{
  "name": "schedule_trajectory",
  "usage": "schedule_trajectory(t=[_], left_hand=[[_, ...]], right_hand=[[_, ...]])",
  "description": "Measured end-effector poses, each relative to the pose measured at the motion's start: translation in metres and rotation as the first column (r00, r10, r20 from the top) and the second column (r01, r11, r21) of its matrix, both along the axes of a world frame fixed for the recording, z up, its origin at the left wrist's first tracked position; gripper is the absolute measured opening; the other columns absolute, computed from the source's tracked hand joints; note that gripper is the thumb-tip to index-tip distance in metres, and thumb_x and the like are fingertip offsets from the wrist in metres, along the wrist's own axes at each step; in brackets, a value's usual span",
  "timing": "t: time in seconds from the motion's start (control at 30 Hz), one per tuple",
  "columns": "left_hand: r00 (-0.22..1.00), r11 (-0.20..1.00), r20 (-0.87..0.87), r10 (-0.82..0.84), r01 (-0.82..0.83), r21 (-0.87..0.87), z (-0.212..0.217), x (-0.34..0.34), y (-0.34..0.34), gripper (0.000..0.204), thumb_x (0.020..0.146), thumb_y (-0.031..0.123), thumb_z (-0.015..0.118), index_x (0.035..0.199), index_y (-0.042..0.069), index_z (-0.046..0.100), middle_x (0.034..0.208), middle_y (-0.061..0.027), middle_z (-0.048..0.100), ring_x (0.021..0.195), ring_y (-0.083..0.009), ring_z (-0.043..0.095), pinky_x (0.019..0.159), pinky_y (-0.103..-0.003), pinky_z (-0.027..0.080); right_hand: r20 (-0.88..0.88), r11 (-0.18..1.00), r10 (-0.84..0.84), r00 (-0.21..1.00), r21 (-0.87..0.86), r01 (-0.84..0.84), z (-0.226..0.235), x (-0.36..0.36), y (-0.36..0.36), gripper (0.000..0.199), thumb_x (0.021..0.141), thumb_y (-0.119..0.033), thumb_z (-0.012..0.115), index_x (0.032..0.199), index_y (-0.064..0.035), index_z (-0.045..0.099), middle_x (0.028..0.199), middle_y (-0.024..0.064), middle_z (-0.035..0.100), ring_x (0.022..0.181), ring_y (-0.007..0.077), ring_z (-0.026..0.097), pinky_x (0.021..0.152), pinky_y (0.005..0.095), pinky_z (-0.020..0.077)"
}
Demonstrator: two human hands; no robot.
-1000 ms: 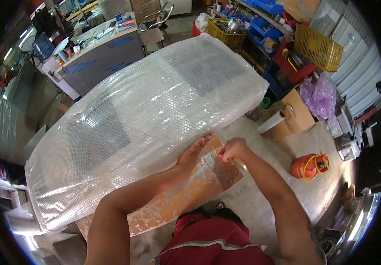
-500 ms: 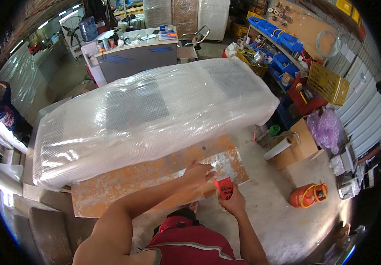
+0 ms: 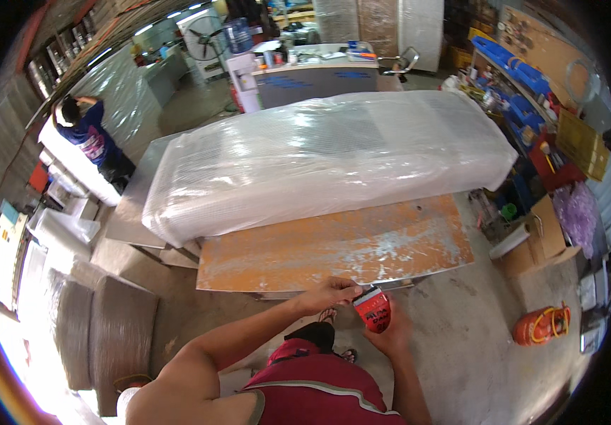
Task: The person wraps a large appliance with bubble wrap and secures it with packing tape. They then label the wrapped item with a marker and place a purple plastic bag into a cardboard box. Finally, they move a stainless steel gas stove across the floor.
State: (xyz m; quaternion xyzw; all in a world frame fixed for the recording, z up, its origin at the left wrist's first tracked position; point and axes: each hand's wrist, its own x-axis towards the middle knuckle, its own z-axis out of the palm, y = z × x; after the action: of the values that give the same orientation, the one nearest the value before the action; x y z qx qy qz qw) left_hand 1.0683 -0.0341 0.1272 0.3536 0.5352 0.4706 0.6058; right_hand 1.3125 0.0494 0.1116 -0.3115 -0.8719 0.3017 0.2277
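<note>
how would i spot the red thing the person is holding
Find the big bubble-wrapped bundle on the orange worktop. Just below the worktop's near edge, the right hand holds a small red tape dispenser, which the left hand touches. Nothing else there is red and handheld.

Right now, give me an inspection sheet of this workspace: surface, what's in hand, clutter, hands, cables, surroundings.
Surface: worn orange board on a table, scuffed pale at its right part.
Things in hand: red tape dispenser held off the board's near edge; long bundle wrapped in bubble wrap lies across the table behind the board.
Clutter: open cardboard box and orange gas cylinder on the floor to the right.
Hands: right hand grips the dispenser from below; left hand touches its top.
Cables: nothing seen.
Surroundings: corrugated cardboard rolls lower left, blue bins on shelving right, another person at a bench far left.
</note>
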Motion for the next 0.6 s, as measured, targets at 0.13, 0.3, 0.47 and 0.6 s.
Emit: schedule_trajectory(t=[0.13,0.3,0.47,0.6], left_hand=[[0.935,0.978,-0.298,0.194,-0.160,0.134,0.041,-0.027,-0.036,0.025,0.104,0.025,0.069,0.107,0.002,0.078,0.095,-0.0036,0.073,0.085,-0.0135,0.065,0.077,-0.030,0.052],[0.546,0.878,-0.703,0.455,-0.143,0.457,0.088,-0.148,-0.054,0.015,0.096,0.016,0.073,0.106,0.006,0.077,0.099,-0.0151,0.075,0.086,-0.0277,0.074,0.076,-0.035,0.057],[0.424,0.750,-0.623,0.658,-0.295,0.591,0.143,-0.404,-0.032,0.014,0.097,0.007,0.070,0.108,0.001,0.078,0.091,-0.0093,0.078,0.074,-0.0135,0.070,0.072,-0.031,0.056],[0.275,0.763,-0.717,0.641,-0.327,0.558,0.178,-0.639,0.027,0.032,0.099,0.030,0.070,0.109,0.000,0.078,0.086,-0.0097,0.076,0.073,-0.0158,0.069,0.072,-0.033,0.054]], right_hand=[[-0.043,0.994,0.032,0.999,0.103,-0.027,0.012,-0.044,-0.034,0.100,0.063,-0.024,0.090,0.151,-0.0043,0.046,0.116,0.0200,0.067,0.104,0.0409,0.068,0.089,0.0503,0.0551],[-0.191,0.988,0.045,0.981,0.154,-0.015,0.029,-0.136,-0.074,0.099,0.062,-0.024,0.091,0.148,-0.0018,0.048,0.109,0.0189,0.067,0.095,0.0413,0.068,0.083,0.0518,0.0552],[-0.243,0.979,0.022,0.970,0.202,0.028,0.045,-0.251,-0.105,0.095,0.062,-0.023,0.090,0.144,0.0009,0.050,0.108,0.0215,0.068,0.094,0.0413,0.070,0.080,0.0503,0.0575],[-0.059,0.997,-0.079,0.995,-0.032,0.077,0.074,-0.348,-0.121,0.101,0.063,-0.030,0.092,0.147,0.0023,0.046,0.112,0.0227,0.068,0.102,0.0416,0.071,0.086,0.0511,0.0585]])
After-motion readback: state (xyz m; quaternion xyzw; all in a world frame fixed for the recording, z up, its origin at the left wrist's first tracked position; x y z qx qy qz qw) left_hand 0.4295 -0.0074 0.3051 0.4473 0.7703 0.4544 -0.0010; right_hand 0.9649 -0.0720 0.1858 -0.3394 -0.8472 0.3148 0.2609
